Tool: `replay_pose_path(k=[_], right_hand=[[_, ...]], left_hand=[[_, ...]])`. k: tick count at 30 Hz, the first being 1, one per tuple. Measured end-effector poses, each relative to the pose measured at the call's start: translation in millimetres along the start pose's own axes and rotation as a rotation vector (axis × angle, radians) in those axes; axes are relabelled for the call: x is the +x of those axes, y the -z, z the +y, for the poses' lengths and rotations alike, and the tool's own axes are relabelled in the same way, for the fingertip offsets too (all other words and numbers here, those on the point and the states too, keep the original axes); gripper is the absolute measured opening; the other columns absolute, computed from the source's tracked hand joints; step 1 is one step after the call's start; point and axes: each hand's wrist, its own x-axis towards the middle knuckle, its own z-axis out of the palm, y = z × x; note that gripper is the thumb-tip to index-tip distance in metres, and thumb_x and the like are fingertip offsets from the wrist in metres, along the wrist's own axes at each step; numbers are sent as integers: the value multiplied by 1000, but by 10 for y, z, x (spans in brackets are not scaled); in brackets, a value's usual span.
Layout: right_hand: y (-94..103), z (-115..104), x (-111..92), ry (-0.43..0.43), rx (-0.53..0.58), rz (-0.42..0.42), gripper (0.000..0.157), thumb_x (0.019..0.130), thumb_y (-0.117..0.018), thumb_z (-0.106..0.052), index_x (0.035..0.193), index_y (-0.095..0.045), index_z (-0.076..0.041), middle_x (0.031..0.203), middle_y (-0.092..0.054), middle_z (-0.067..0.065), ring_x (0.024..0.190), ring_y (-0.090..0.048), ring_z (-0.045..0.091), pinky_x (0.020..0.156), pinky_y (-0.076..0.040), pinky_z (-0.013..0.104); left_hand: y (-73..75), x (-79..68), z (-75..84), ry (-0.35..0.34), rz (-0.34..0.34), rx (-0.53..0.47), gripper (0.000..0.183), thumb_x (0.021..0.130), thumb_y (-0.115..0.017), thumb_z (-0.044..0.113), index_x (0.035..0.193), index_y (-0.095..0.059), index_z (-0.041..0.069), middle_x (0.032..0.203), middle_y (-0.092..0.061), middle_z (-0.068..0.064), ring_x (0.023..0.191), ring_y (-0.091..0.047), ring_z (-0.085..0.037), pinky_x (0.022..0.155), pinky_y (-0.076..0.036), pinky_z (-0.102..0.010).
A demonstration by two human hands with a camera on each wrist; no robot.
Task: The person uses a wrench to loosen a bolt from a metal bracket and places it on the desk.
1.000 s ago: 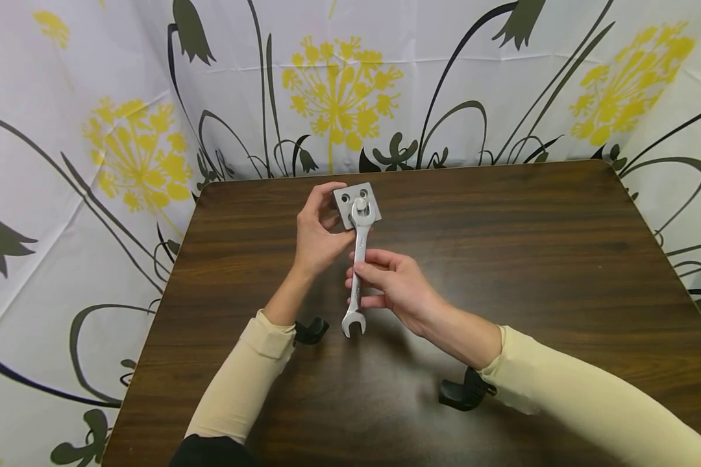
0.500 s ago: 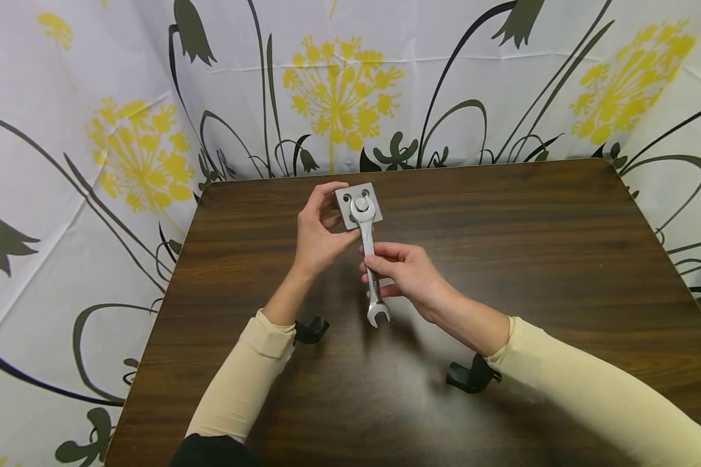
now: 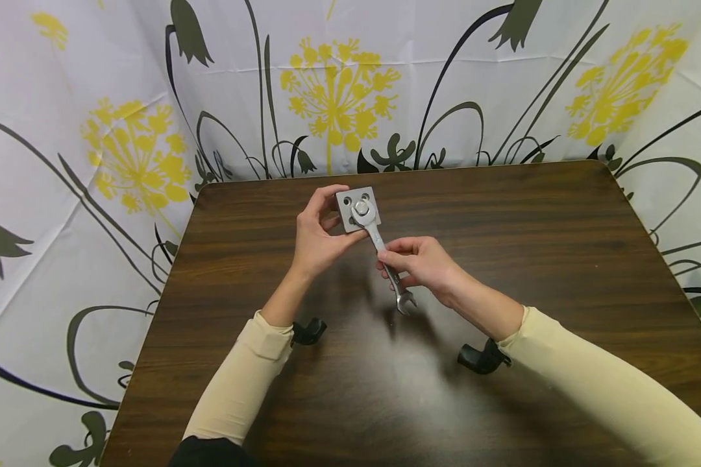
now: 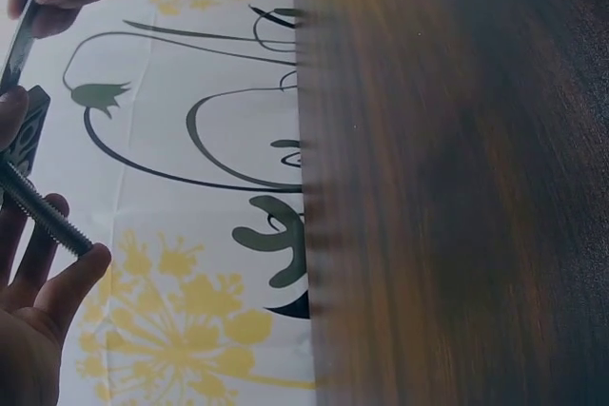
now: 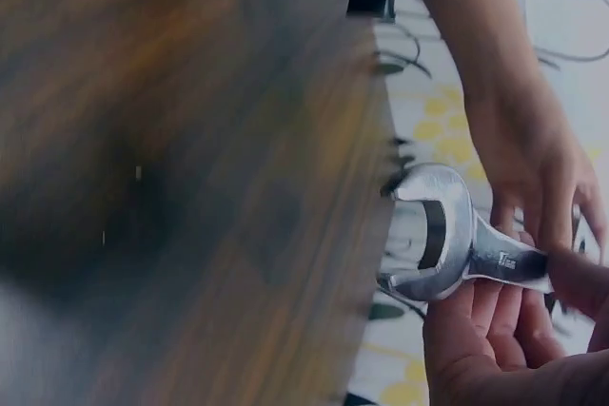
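Here, unreadable lettering [image 5: 507, 261] on a wrench [image 5: 455, 244] in the right-hand grip [image 3: 423, 263], metal block [image 3: 343, 213] in the left-hand grip [image 3: 320, 239].

Wrench [image 3: 376, 239] swung about the bolt [image 3: 361, 207], free end [image 3: 401, 297] farther right, right-hand fingers [image 3: 407, 244] shifted rightward too
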Motion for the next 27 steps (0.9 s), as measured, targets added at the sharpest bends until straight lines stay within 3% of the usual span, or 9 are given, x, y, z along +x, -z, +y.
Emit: replay_pose_path(k=[5,9,16,22,27], right_hand=[[113,-30,36,118,-260,29,32,82,-78,-5,110,-66,4,87,-69,10,74,-64,20,64,-53,29],[157,-77,60,213,-459,94,37,77,-81,0,112,-68,3,92,-71,12,82,-65,22,69,-53,29],[255,-193,104,274,-648,198,33,80,-79,-5,112,-72,-2,95,-73,10,85,-68,22,71,-52,36],[409,-264,201,383,-840,235,29,85,-75,-6,114,-73,-7,105,-72,7,94,-68,22,79,-54,39],[496,-383,281,484,-1030,279,27,86,-73,-7,113,-75,-13,106,-72,3,96,-67,22,78,-53,44]], left_hand=[[11,7,-2,8,6,-15,68,62,-86,-13,122,-54,-6,108,-64,-19,96,-61,-17,83,-56,-52],[22,18,5,10,9,-20,69,62,-86,-13,123,-54,-6,109,-63,-18,97,-61,-18,84,-55,-52],[48,39,16,21,21,-41,70,62,-86,-15,123,-53,-9,109,-63,-19,97,-60,-19,84,-54,-55],[37,57,9,26,-13,-54,70,63,-86,-13,123,-53,-9,109,-64,-19,97,-60,-19,83,-56,-51],[34,58,6,33,-22,-65,70,62,-86,-14,123,-53,-8,109,-63,-18,97,-60,-20,82,-56,-51]])
